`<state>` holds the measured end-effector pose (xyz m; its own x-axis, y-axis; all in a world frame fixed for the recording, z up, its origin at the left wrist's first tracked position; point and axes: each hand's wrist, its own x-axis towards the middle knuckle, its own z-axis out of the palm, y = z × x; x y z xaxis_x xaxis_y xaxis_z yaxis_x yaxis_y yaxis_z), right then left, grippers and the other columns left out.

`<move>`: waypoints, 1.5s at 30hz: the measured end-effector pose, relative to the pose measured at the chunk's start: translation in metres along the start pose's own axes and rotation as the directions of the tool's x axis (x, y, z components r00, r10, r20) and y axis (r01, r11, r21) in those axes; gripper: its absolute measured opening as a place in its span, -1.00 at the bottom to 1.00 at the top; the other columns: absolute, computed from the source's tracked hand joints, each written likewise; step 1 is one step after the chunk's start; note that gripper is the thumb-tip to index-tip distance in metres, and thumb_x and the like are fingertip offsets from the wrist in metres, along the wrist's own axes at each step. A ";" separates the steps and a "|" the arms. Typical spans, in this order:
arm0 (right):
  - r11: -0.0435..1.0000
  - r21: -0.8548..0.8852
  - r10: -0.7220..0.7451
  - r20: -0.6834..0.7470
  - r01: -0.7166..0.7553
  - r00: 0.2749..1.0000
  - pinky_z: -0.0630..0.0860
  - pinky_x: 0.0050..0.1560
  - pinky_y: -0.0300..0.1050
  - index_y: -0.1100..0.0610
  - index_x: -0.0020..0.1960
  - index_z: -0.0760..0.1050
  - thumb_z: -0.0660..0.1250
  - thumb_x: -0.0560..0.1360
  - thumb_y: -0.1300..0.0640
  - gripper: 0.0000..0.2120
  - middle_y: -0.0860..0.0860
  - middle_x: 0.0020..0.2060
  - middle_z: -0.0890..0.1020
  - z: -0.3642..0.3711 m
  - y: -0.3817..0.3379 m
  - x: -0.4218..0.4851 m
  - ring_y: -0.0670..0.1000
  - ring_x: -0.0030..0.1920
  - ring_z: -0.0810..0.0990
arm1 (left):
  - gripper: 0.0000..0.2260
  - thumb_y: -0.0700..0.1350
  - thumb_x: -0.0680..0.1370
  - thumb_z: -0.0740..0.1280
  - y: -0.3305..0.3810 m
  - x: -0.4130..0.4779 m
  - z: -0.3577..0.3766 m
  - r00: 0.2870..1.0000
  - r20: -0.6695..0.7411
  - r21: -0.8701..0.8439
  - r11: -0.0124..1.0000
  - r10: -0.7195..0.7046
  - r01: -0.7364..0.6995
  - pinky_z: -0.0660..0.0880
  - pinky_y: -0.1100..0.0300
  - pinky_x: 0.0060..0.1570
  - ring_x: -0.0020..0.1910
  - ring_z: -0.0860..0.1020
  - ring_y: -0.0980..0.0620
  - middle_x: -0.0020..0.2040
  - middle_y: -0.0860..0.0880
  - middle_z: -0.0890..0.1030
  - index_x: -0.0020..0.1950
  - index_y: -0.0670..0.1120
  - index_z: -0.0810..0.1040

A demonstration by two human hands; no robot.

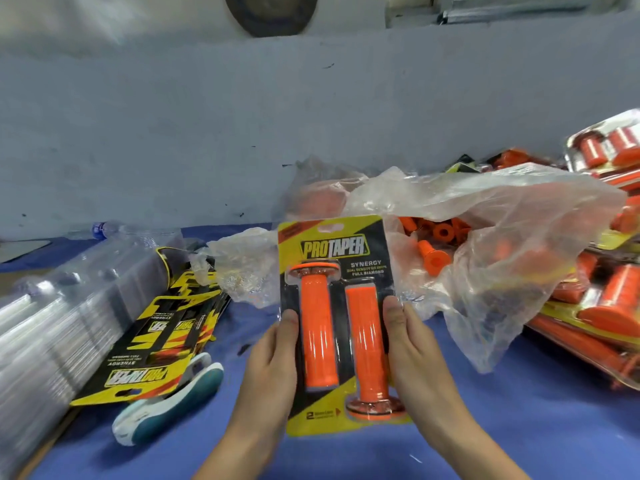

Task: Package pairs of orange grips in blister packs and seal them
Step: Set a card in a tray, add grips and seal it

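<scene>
Pinching the side edges of 1 filled blister pack (334, 237), the left hand (273, 355) and right hand (412, 348) held it between them, 2 orange grips (317, 330) inside. Finished packs (602, 306) lay right of the right hand; loose grips (434, 258) beyond it likely awaited packing.

Glossy clear plastic blister pack (337, 323) over smooth orange rubbery grips (317, 327), printed card backing; crinkled translucent bag (502, 237).
</scene>
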<state>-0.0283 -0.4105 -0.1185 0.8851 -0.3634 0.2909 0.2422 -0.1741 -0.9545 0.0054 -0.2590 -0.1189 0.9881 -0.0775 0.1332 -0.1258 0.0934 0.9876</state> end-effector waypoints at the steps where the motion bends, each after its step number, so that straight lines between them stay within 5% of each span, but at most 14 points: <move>1: 0.998 0.046 0.031 0.017 -0.032 0.999 0.47 -0.22 -0.23 -0.01 -0.06 0.53 0.04 0.52 -0.34 -0.53 -0.09 -0.27 0.65 -0.001 0.001 0.000 -0.14 -0.25 0.61 | -0.50 0.28 0.45 0.21 -0.001 0.001 -0.001 0.996 0.047 -0.071 0.994 -0.081 0.084 0.57 0.25 -0.28 -0.15 0.70 0.01 -0.15 -0.07 0.73 -0.05 -0.10 0.70; 4: 0.982 0.160 0.081 0.107 -0.098 0.991 0.49 -0.26 -0.39 -0.05 -0.01 0.62 0.08 0.51 -0.32 -0.54 -0.04 -0.17 0.71 -0.003 0.004 -0.002 -0.16 -0.17 0.67 | -0.51 0.33 0.38 0.27 -0.003 0.006 -0.006 0.979 0.095 -0.144 0.971 -0.180 0.193 0.66 0.00 -0.16 -0.09 0.70 -0.16 -0.08 -0.20 0.72 -0.04 -0.03 0.73; 7: 0.974 0.195 0.097 0.121 -0.119 0.988 0.49 -0.27 -0.42 -0.11 -0.06 0.65 0.13 0.49 -0.29 -0.60 -0.01 -0.20 0.70 -0.005 0.006 -0.003 -0.20 -0.24 0.63 | -0.45 0.38 0.37 0.29 -0.005 0.011 -0.010 0.987 0.056 -0.128 0.979 -0.150 0.156 0.58 -0.18 0.10 -0.04 0.69 -0.19 -0.06 -0.22 0.71 -0.05 -0.06 0.73; 11: 0.964 0.145 0.193 0.189 -0.221 0.963 0.49 -0.35 -0.32 0.10 -0.14 0.65 0.18 0.43 -0.29 -0.50 0.06 -0.34 0.64 -0.008 0.013 -0.004 -0.12 -0.34 0.57 | -0.57 0.28 0.50 0.25 -0.002 0.017 -0.013 0.997 -0.017 -0.135 0.989 -0.071 0.068 0.56 -0.05 0.10 0.02 0.69 -0.13 0.00 -0.14 0.72 0.03 0.00 0.71; 15: 0.970 0.065 0.219 0.196 -0.235 0.956 0.52 -0.22 -0.20 0.21 -0.12 0.63 0.22 0.36 -0.36 -0.39 0.13 -0.29 0.66 -0.015 0.019 -0.002 -0.09 -0.29 0.58 | -0.60 0.19 0.56 0.26 -0.003 0.023 -0.020 0.997 -0.010 -0.125 0.989 -0.075 0.073 0.59 0.18 -0.26 -0.14 0.69 -0.04 -0.07 -0.15 0.72 0.06 -0.11 0.65; 18: 0.967 -0.091 0.251 0.147 -0.240 0.957 0.46 -0.14 -0.08 0.27 -0.14 0.61 0.18 0.32 -0.45 -0.25 0.13 -0.34 0.62 -0.021 0.025 0.000 -0.06 -0.29 0.52 | -0.71 0.10 0.59 0.27 -0.003 0.027 -0.024 0.997 0.010 -0.059 0.995 -0.083 0.083 0.52 0.17 -0.39 -0.28 0.63 0.03 -0.18 -0.08 0.71 0.02 -0.10 0.60; 28: 0.978 -0.074 0.208 0.226 -0.197 0.952 0.34 -0.14 -0.07 0.44 -0.07 0.47 0.23 0.33 -0.48 -0.11 0.06 -0.30 0.47 -0.023 0.021 -0.004 -0.03 -0.25 0.42 | -0.62 0.12 0.51 0.35 -0.005 0.036 -0.029 0.988 0.103 -0.115 0.986 -0.111 0.123 0.62 0.13 -0.23 -0.12 0.67 -0.08 -0.01 -0.19 0.70 0.12 -0.16 0.62; 34: 0.975 -0.036 0.222 0.239 -0.220 0.945 0.35 -0.10 -0.01 0.34 -0.05 0.48 0.30 0.28 -0.47 -0.18 0.07 -0.27 0.50 -0.023 0.021 0.004 0.00 -0.22 0.44 | -0.64 0.05 0.58 0.30 -0.005 0.039 -0.021 0.983 0.122 -0.228 0.960 -0.138 0.163 0.65 0.10 -0.14 0.00 0.69 -0.18 0.07 -0.26 0.68 0.12 -0.22 0.67; 39: 0.983 0.045 0.164 0.180 -0.175 0.970 0.58 -0.08 -0.18 -0.05 -0.03 0.67 0.19 0.48 -0.31 -0.58 -0.01 -0.13 0.73 -0.017 0.016 0.009 -0.02 -0.06 0.70 | -0.57 0.13 0.61 0.24 -0.009 0.034 -0.001 0.981 0.124 -0.209 0.963 -0.148 0.172 0.59 -0.06 0.10 0.09 0.66 -0.22 0.10 -0.25 0.67 0.14 -0.21 0.66; 43: 0.949 0.194 0.247 0.029 -0.248 0.969 0.57 -0.35 -0.20 -0.10 -0.14 0.69 0.14 0.50 -0.36 -0.54 0.02 -0.24 0.73 -0.023 0.011 0.017 -0.01 -0.24 0.72 | -0.57 0.31 0.51 0.18 -0.019 0.028 0.012 0.983 -0.016 -0.047 0.982 -0.184 0.183 0.57 0.06 -0.05 -0.11 0.70 -0.04 -0.13 -0.08 0.73 -0.14 0.08 0.74; 45: 0.925 0.237 0.309 -0.014 -0.297 0.951 0.60 -0.31 -0.19 -0.11 -0.18 0.69 0.12 0.48 -0.40 -0.50 0.01 -0.25 0.73 -0.028 0.010 0.021 0.00 -0.24 0.72 | -0.61 0.37 0.45 0.14 -0.022 0.025 0.015 0.976 -0.017 0.012 0.976 -0.215 0.215 0.58 0.17 -0.17 -0.21 0.70 0.06 -0.22 0.01 0.73 -0.25 0.24 0.70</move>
<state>-0.0184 -0.4451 -0.1204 0.9110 -0.4120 -0.0172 0.0553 0.1634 -0.9850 0.0320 -0.2784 -0.1361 0.9934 -0.0788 -0.0837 0.0887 0.0622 0.9941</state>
